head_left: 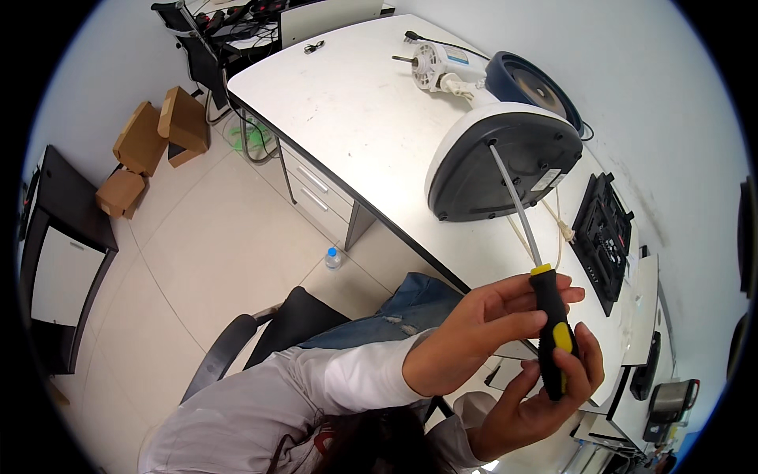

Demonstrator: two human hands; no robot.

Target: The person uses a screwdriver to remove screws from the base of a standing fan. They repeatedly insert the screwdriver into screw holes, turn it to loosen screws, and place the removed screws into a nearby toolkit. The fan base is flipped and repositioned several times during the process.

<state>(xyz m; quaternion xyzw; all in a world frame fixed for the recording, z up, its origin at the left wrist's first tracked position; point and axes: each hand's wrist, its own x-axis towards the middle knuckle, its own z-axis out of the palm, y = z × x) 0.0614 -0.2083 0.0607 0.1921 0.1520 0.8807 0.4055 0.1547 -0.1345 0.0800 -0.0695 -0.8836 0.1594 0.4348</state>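
Note:
A screwdriver (545, 316) with a black and yellow handle and a long metal shaft is between my two hands. My left hand (505, 312) grips the upper handle near its yellow collar, thumb pressed on it. Lower down, the fingers of my right hand (557, 387) wrap around the handle's end. The shaft's tip meets a hole near the top edge of the black underside of a fan base (474, 178). That white fan lies on its side, its bladeless motor (430, 67) and bare shaft pointing left.
Behind the base sits a dark blue round part (533, 91). A black tool case (604, 241) lies open to the right, beside a pale cord and plug (566, 231). The white table (332, 103) has a dark edge. A bottle (332, 258) and cardboard boxes (142, 138) are on the floor.

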